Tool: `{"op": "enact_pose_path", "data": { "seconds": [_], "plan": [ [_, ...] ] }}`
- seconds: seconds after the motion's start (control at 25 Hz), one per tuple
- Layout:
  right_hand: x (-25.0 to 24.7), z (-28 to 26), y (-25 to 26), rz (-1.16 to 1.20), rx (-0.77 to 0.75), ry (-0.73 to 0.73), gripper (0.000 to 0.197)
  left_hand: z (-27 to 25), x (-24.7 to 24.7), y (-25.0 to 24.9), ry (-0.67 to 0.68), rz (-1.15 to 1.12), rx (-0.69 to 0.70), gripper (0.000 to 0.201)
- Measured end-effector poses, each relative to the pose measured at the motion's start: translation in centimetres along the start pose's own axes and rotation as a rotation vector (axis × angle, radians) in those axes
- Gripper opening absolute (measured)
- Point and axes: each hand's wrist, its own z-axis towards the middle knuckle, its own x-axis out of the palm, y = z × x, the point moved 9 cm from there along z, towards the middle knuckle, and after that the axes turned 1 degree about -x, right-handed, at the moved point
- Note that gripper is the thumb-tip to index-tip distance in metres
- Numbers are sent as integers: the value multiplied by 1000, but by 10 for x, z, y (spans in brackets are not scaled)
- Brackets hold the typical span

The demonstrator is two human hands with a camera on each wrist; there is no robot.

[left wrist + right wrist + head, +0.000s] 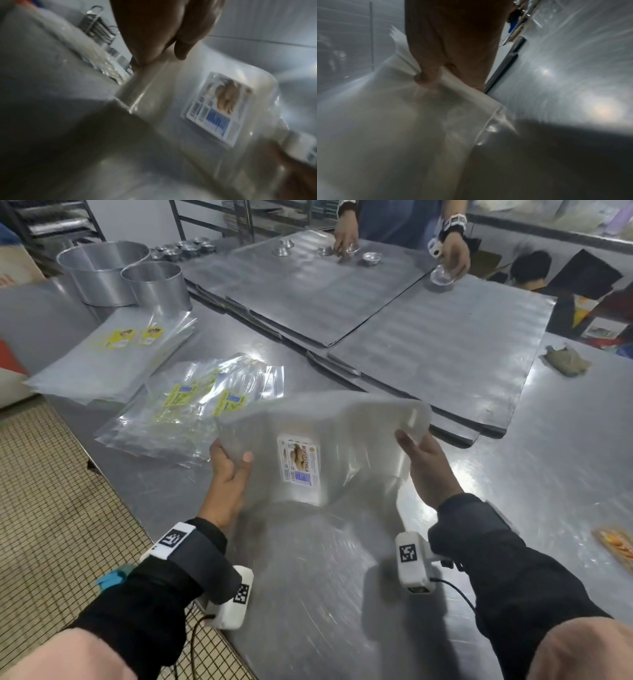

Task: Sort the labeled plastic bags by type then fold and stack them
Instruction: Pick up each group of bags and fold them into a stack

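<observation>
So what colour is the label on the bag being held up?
White label with a brown food picture and blue block; clearest in the head view.

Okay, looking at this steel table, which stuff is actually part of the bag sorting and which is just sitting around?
Part of the job:
- held bag, gripped by left hand and right hand
- its white label
- loose yellow-label bags
- flat bag stack

Just lying about:
- metal rings
- grey trays
- small tins
- crumpled cloth

a long brushed stainless-steel table with glare spots carries flat grey corrugated metal sheets and two round shiny metal tins. beside it lies a beige small-tiled floor with dark grout; a dark metal rack stands behind.
</observation>
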Motion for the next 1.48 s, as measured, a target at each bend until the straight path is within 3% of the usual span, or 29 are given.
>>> {"op": "enact_pose_path", "data": {
  "seconds": [0.12, 0.24, 0.32, 0.44, 0.48, 0.6, 0.72, 0.84, 0.92, 0.96, 1.04, 1.16, 1.28, 1.36, 1.48],
  "plan": [
    [-8, -1, -3, 106, 10, -26, 62, 4, -1, -8, -44, 48, 9, 27],
    [-13, 1, -3, 106, 0, -54, 49, 6, -1, -19, -73, 75, 55, 16],
    [-12, 0, -5, 59, -9, -30, 56, 1, 3, -25, -33, 58, 53, 27],
    [-8, -6, -6, -30, 11, 23, 65, -6, 9, -9, 45, 12, -80, 55],
    [-8, -6, -4, -51, -6, 6, 58, -6, 7, -7, 28, 42, -84, 53],
    [0, -6, 6, 20, -20, -55, 42, -1, -9, -16, -135, 110, 21, 13],
    [8, -11, 6, 59, -12, -62, 43, 4, -26, -18, -236, 90, 72, 28],
    [13, -18, 1, 57, 11, 24, 44, 4, -23, -8, -114, 53, 45, 10],
    [7, -18, 2, 36, -15, 11, 47, 4, -19, -1, -32, 33, 13, 44],
    [3, -16, 2, 25, -24, -21, 43, 5, -18, -2, -23, 36, 8, 47],
    [-1, -13, 2, 14, -25, -88, 34, 9, -17, -3, -17, 57, 18, 38],
    [-13, -13, -1, 14, 6, -188, 35, 10, -8, -3, 9, 53, 36, 26],
    [-12, -16, -3, 50, 14, -123, 32, 5, -3, -8, -2, 48, 36, 15],
    [-1, -19, -3, -6, 15, -41, 44, 7, -9, -6, -23, -31, 24, 27],
    [-6, -17, -4, -40, 17, -96, 49, 10, -5, -1, 24, -12, 13, 49]
  ]
}}
